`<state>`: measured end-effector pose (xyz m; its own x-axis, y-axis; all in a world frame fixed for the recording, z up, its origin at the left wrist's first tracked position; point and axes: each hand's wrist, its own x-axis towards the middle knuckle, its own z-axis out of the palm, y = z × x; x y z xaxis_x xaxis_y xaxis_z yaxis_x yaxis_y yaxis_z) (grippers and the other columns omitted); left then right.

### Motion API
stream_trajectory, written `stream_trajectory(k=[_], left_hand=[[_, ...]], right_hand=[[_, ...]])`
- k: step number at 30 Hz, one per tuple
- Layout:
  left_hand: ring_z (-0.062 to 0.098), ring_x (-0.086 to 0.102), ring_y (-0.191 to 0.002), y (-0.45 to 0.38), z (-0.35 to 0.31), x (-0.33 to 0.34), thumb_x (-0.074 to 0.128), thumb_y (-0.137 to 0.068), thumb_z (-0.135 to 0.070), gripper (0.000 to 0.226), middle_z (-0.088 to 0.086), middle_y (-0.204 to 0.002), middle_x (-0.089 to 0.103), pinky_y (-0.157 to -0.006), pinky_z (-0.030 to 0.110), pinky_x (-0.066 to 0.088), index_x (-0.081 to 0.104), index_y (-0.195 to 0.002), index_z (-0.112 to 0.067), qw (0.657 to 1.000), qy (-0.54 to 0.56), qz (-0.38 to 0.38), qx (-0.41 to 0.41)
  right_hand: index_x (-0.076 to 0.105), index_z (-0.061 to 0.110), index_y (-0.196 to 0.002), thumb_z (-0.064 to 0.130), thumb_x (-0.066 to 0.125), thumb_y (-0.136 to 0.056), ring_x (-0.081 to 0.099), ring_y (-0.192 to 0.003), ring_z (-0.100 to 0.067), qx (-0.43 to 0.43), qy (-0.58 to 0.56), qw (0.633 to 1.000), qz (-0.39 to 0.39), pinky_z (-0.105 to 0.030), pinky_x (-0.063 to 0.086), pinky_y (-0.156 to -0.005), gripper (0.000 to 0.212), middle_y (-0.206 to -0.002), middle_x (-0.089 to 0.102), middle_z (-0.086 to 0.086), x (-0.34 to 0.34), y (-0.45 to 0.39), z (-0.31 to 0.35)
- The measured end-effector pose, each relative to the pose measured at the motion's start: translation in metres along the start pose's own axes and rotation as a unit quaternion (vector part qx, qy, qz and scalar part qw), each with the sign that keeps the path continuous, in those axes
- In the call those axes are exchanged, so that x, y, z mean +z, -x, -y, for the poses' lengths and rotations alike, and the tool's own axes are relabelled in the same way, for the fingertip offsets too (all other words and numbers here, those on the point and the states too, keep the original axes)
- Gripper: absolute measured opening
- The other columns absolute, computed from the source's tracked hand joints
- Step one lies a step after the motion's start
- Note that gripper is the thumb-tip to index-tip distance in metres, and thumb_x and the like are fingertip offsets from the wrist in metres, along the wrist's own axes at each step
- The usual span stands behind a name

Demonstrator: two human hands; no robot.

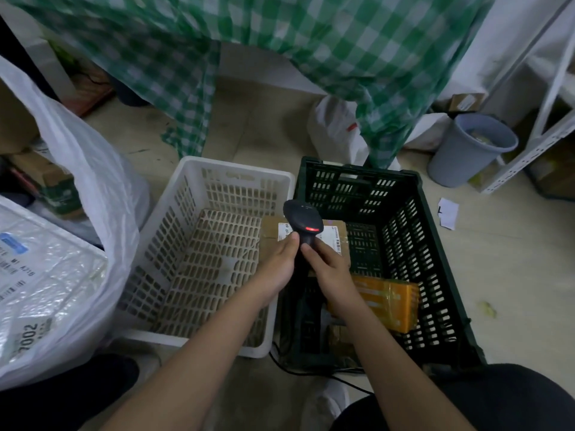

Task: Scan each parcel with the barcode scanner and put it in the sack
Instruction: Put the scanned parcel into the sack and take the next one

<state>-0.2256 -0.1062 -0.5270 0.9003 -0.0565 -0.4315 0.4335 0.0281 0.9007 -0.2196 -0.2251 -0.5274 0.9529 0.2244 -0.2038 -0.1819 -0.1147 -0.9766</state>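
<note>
My right hand (pixel 326 272) grips the handle of a black barcode scanner (pixel 303 222), whose red light glows on its head. My left hand (pixel 277 269) holds a brown cardboard parcel (pixel 269 231) with a white label, just under the scanner, above the seam between the two crates. Much of the parcel is hidden by the scanner and my hands. An orange parcel (pixel 389 301) lies in the dark green crate (pixel 435 275), with another brown parcel (pixel 340 339) beside it. A large white plastic sack (pixel 71 213) stands open at the left with a labelled bubble-wrap parcel (pixel 40 275) in it.
A white plastic crate (pixel 155 241) sits left of the green one. A black cable (pixel 311 373) runs on the floor near my knees. A grey bin (pixel 466 150) and white shelf frame (pixel 529 144) stand at the right. Green checked cloth (pixel 280 57) hangs behind.
</note>
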Motion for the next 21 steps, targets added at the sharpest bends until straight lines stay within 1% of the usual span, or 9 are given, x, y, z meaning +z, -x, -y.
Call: stream_trajectory(k=[1, 3, 6, 9, 11, 12, 14, 17, 21], left_hand=[[0.01, 0.041, -0.133, -0.002, 0.001, 0.0, 0.028, -0.09, -0.067, 0.069, -0.005, -0.145, 0.046, -0.115, 0.036, 0.03, 0.044, -0.142, -0.025, 1.0, 0.006, 0.011, -0.019], [0.008, 0.044, -0.128, -0.003, -0.002, -0.002, 0.032, -0.092, -0.063, 0.065, -0.004, -0.14, 0.049, -0.111, 0.029, 0.031, 0.047, -0.14, -0.02, 0.999, -0.023, 0.019, -0.022], [0.011, 0.039, -0.122, -0.007, -0.008, -0.009, 0.038, -0.102, -0.036, 0.04, 0.002, -0.136, 0.043, -0.098, 0.025, 0.03, 0.051, -0.135, -0.018, 0.978, -0.159, -0.128, 0.035], [0.028, 0.018, -0.141, -0.018, 0.0, -0.021, 0.049, -0.098, -0.035, 0.053, 0.008, -0.152, 0.02, -0.111, 0.04, 0.025, 0.033, -0.147, -0.021, 0.95, -0.199, -0.239, 0.012], [0.032, 0.017, -0.144, -0.025, 0.009, -0.03, 0.058, -0.09, -0.049, 0.083, 0.009, -0.159, 0.011, -0.114, 0.046, 0.024, 0.012, -0.153, -0.02, 0.966, -0.12, -0.212, -0.089], [0.033, 0.024, -0.142, -0.029, 0.014, -0.032, 0.062, -0.085, -0.055, 0.093, 0.01, -0.158, 0.017, -0.114, 0.049, 0.027, 0.009, -0.153, -0.02, 0.971, -0.065, -0.186, -0.133], [0.032, 0.042, -0.131, -0.031, 0.021, -0.036, 0.069, -0.079, -0.055, 0.093, 0.012, -0.148, 0.038, -0.108, 0.049, 0.036, 0.022, -0.149, -0.016, 0.972, 0.021, -0.144, -0.182], [0.023, 0.055, -0.107, -0.031, 0.025, -0.036, 0.071, -0.083, -0.037, 0.067, 0.01, -0.133, 0.054, -0.097, 0.041, 0.046, 0.039, -0.137, -0.013, 0.976, 0.064, -0.127, -0.162], [0.021, 0.056, -0.1, -0.019, 0.017, -0.043, 0.073, -0.083, -0.03, 0.075, 0.008, -0.132, 0.051, -0.093, 0.039, 0.05, 0.032, -0.143, -0.011, 0.984, 0.055, -0.153, -0.078]], right_hand=[[0.064, 0.017, -0.121, 0.018, 0.053, -0.099, 0.066, -0.101, -0.007, -0.002, -0.003, 1.0, -0.005, -0.014, 0.051, -0.079, 0.025, -0.108, 0.071, 0.001, 0.001, -0.001, 0.0], [0.065, 0.019, -0.114, 0.019, 0.054, -0.098, 0.068, -0.098, -0.016, 0.002, -0.002, 1.0, -0.031, -0.02, 0.054, -0.078, 0.019, -0.104, 0.071, -0.007, 0.002, -0.002, -0.001], [0.065, 0.019, -0.106, 0.02, 0.052, -0.099, 0.066, -0.098, -0.02, 0.012, -0.003, 0.997, -0.074, -0.032, 0.053, -0.085, 0.015, -0.102, 0.07, -0.008, 0.001, -0.004, -0.001], [0.064, 0.022, -0.099, 0.019, 0.05, -0.099, 0.067, -0.095, -0.017, 0.017, -0.028, 0.994, -0.108, -0.03, 0.054, -0.084, 0.014, -0.1, 0.07, -0.004, -0.004, -0.006, 0.001], [0.063, 0.025, -0.098, 0.018, 0.049, -0.1, 0.068, -0.088, -0.01, 0.025, -0.062, 0.992, -0.109, -0.02, 0.054, -0.075, 0.016, -0.098, 0.071, -0.001, -0.007, -0.007, 0.004], [0.062, 0.026, -0.099, 0.019, 0.048, -0.101, 0.068, -0.088, -0.01, 0.029, -0.071, 0.991, -0.106, -0.02, 0.053, -0.075, 0.016, -0.099, 0.071, -0.002, -0.007, -0.007, 0.006], [0.061, 0.028, -0.102, 0.02, 0.046, -0.101, 0.067, -0.095, -0.016, 0.031, -0.075, 0.991, -0.101, -0.028, 0.052, -0.083, 0.017, -0.105, 0.071, -0.008, -0.008, -0.006, 0.006], [0.06, 0.03, -0.104, 0.021, 0.045, -0.102, 0.067, -0.097, -0.021, 0.037, -0.078, 0.99, -0.11, -0.033, 0.053, -0.087, 0.018, -0.106, 0.07, -0.008, -0.007, -0.004, 0.006], [0.057, 0.019, -0.123, 0.023, 0.042, -0.102, 0.066, -0.085, -0.017, 0.054, -0.095, 0.985, -0.131, -0.027, 0.052, -0.073, 0.026, -0.105, 0.07, -0.009, -0.01, 0.005, 0.008]])
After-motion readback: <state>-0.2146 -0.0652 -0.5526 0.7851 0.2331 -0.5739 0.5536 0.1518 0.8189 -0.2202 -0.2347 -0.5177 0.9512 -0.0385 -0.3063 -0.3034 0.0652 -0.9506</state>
